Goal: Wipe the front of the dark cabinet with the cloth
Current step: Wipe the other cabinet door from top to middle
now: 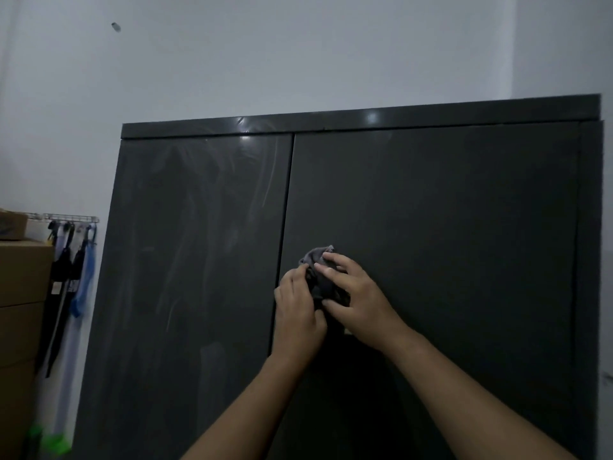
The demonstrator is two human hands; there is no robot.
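Note:
A tall dark cabinet with two glossy doors fills the view; streaky smears show on its left door. In front of the right door, just beside the centre seam, both hands hold a bunched dark grey cloth. My left hand grips the cloth's left side with curled fingers. My right hand pinches it from the right, fingers over the top and thumb underneath. Much of the cloth is hidden between the hands.
A pale wall rises behind the cabinet. At the left stand stacked cardboard boxes, and a wall rack carries hanging dark and blue items. Something green lies low at the left.

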